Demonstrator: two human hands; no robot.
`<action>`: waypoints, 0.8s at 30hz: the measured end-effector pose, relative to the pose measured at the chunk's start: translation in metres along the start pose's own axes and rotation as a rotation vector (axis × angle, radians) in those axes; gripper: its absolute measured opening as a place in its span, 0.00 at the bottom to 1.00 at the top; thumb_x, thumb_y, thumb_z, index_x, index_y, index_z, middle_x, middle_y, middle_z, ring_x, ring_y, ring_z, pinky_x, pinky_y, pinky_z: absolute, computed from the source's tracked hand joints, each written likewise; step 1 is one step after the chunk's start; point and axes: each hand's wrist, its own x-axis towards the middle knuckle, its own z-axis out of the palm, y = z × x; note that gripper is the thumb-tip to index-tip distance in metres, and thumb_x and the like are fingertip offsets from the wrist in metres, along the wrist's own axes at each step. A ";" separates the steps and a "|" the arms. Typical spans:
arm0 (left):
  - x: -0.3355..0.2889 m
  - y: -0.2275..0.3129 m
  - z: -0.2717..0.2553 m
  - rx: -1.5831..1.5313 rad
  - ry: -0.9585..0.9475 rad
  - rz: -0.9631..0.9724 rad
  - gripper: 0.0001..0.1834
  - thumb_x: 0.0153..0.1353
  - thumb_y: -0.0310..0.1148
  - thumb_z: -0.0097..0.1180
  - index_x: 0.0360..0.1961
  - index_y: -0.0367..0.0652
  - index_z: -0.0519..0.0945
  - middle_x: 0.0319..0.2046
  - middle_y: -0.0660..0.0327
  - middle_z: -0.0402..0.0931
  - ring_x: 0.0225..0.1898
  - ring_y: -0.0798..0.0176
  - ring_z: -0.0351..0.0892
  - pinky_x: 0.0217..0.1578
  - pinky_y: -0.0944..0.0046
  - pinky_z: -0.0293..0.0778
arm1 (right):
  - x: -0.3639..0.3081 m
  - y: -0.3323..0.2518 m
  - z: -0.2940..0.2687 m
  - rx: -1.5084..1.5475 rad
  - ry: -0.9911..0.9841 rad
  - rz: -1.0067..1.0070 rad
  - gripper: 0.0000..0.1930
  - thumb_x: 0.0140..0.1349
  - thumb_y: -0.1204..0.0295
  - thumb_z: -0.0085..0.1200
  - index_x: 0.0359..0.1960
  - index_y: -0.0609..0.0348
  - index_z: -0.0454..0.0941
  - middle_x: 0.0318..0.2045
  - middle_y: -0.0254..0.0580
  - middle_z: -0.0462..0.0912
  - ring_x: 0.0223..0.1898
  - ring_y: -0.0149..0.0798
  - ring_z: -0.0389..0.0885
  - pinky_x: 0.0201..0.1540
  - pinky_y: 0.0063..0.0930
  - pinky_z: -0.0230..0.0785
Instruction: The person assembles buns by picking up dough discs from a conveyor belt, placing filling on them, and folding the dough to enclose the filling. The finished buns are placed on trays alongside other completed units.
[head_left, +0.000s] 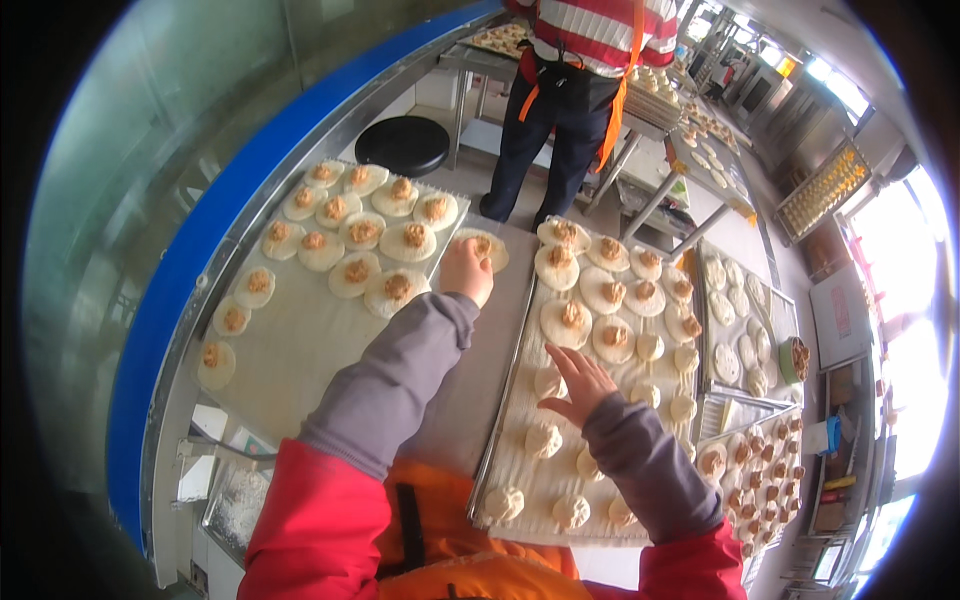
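My left hand (468, 270) grips the near left edge of a flat dough round (494, 256) topped with brown filling, over the gap between two trays. My right hand (580, 385), fingers apart and nothing in it, hovers above the right tray (545, 470). Around it sit several pleated, closed buns (543, 440), mostly toward the near end. Farther up that tray lie flat rounds with filling (566, 323). On the left tray (290, 370), more filled rounds (357, 272) crowd the far end, and a few line its left side.
A person in a striped top (590, 40) stands beyond the table, near a black round stool (403, 145). To the right are a tray of dough pieces (735, 310), a tray of filled rounds (765, 480) and a green container (795, 360). A blue-edged barrier (150, 330) borders the left.
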 end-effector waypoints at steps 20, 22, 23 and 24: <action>0.090 0.001 -0.002 0.517 -0.726 0.274 0.26 0.45 0.38 0.71 0.45 0.40 0.77 0.48 0.51 0.77 0.52 0.52 0.77 0.48 0.55 0.75 | -0.082 -0.018 -0.061 0.164 0.110 -0.082 0.21 0.56 0.68 0.64 0.52 0.54 0.77 0.50 0.43 0.80 0.50 0.49 0.78 0.52 0.41 0.72; 0.074 0.001 -0.007 0.513 -0.623 0.270 0.18 0.52 0.37 0.65 0.41 0.41 0.77 0.44 0.51 0.78 0.45 0.51 0.81 0.43 0.54 0.78 | -0.084 -0.022 -0.060 0.188 0.104 -0.093 0.21 0.56 0.68 0.63 0.52 0.54 0.78 0.49 0.43 0.81 0.49 0.49 0.79 0.52 0.41 0.72; 0.066 0.001 -0.011 0.471 -0.561 0.306 0.18 0.51 0.36 0.64 0.41 0.41 0.77 0.42 0.51 0.78 0.44 0.50 0.80 0.43 0.53 0.77 | -0.084 -0.024 -0.060 0.184 0.092 -0.106 0.21 0.56 0.68 0.63 0.53 0.53 0.78 0.48 0.43 0.81 0.48 0.50 0.79 0.51 0.41 0.72; 0.058 0.003 -0.017 0.427 -0.502 0.333 0.17 0.51 0.35 0.63 0.41 0.41 0.77 0.40 0.51 0.78 0.44 0.49 0.79 0.44 0.52 0.76 | -0.085 -0.027 -0.060 0.184 0.086 -0.119 0.21 0.56 0.68 0.63 0.53 0.53 0.78 0.47 0.43 0.81 0.47 0.50 0.79 0.50 0.41 0.72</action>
